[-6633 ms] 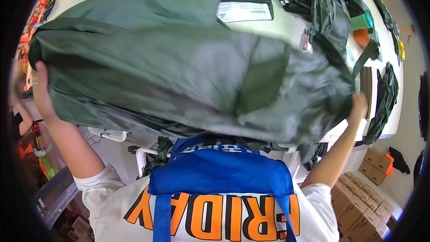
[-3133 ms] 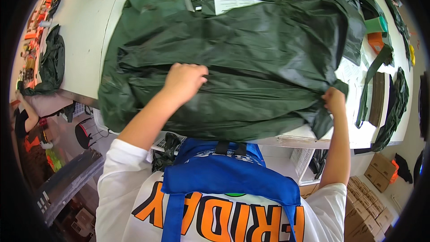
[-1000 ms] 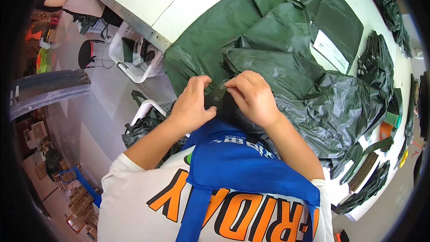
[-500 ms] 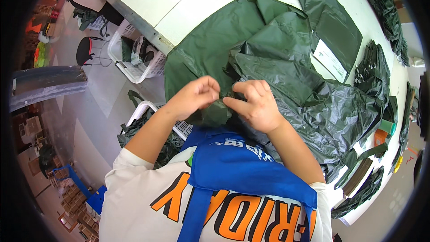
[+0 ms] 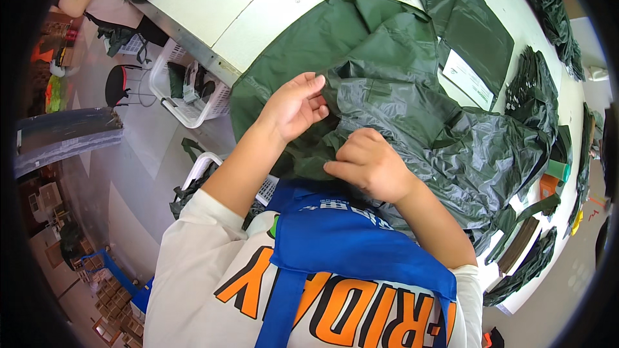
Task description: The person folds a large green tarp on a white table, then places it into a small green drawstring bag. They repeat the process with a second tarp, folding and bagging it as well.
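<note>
A big piece of dark green, shiny coated fabric lies crumpled over the table edge in front of me, its smoother part spread towards the left. My left hand has its fingers curled and its thumb against a raised edge of the fabric. Lower and to the right, my right hand is closed with the thumb and forefinger pinched on a fold near my apron. Between the two hands the fabric sags into a dark hollow. Whether the piece is a finished garment I cannot tell.
Folded green pieces with a white paper label lie on the white table. Bundles of dark green fabric line the right side. White plastic baskets stand at the left, near a stool. Another person is at the far left.
My left hand has moved up and away from my right hand, to the fabric's raised edge. My right hand has shifted slightly down, and the fabric between them has spread apart.
</note>
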Demonstrator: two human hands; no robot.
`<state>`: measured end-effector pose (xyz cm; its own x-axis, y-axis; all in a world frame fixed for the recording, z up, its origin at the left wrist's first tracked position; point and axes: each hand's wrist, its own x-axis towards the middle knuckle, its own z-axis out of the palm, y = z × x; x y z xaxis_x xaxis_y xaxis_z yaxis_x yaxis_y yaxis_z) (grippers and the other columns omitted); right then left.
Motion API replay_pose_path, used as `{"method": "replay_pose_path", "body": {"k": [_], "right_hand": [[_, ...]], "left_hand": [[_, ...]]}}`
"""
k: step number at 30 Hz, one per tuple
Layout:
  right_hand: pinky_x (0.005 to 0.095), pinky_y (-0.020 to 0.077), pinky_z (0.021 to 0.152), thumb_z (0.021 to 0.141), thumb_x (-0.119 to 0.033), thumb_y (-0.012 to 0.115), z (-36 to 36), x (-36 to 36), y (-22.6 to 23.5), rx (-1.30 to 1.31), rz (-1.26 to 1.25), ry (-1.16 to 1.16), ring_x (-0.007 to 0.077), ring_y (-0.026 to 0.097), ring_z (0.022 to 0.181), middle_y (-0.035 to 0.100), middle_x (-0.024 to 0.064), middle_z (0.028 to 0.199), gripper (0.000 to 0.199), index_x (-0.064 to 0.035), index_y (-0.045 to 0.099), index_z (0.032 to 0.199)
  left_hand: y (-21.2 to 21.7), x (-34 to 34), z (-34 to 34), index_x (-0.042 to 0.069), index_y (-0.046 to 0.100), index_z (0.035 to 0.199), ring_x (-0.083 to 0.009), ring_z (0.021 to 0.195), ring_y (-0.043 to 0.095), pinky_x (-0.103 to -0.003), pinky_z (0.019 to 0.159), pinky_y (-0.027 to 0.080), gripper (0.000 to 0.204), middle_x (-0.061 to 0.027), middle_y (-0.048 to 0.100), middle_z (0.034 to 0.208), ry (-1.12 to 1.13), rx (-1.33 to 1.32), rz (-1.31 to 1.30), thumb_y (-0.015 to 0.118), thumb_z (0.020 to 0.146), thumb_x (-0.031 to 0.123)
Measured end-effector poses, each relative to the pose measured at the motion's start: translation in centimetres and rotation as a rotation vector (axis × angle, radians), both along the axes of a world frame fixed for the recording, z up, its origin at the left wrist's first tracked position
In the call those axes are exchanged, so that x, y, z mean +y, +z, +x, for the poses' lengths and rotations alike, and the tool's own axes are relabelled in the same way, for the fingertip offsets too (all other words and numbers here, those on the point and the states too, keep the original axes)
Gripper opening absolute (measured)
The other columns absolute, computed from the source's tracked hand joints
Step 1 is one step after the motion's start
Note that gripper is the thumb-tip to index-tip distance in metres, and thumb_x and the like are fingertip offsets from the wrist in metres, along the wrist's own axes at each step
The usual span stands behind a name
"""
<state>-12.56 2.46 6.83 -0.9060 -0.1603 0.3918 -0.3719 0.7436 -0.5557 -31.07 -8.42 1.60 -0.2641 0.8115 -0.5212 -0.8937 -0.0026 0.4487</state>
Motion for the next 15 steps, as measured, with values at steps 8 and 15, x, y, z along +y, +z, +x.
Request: {"method": "replay_pose_path", "body": {"k": [8,15], "right_hand": [[0.0355,0.0503,0.071,0.074,0.002,0.069,0.7,0.7,3.8,-0.207,-0.409,-0.378,0.0284,0.062,0.079,0.064,0.0090,0.088,0.027,-0.0056,0.066,0.099],[0.0343,0.0509,0.070,0.068,0.009,0.067,2.0,0.6,3.8,0.030,-0.238,-0.443,0.0282,0.062,0.078,0.064,0.0120,0.088,0.029,-0.0024,0.064,0.094]], "left_hand": [[5.0,0.1,4.3,0.000,0.055,0.100,-0.0083,0.070,0.058,-0.023,0.063,0.047,0.017,-0.0045,0.063,0.083,-0.036,0.566,0.069,0.063,0.086,-0.003],[7.0,-0.5,6.0,0.003,0.049,0.106,-0.0089,0.074,0.063,-0.023,0.064,0.048,0.028,-0.0065,0.066,0.082,-0.179,0.998,-0.067,0.064,0.083,-0.002]]}}
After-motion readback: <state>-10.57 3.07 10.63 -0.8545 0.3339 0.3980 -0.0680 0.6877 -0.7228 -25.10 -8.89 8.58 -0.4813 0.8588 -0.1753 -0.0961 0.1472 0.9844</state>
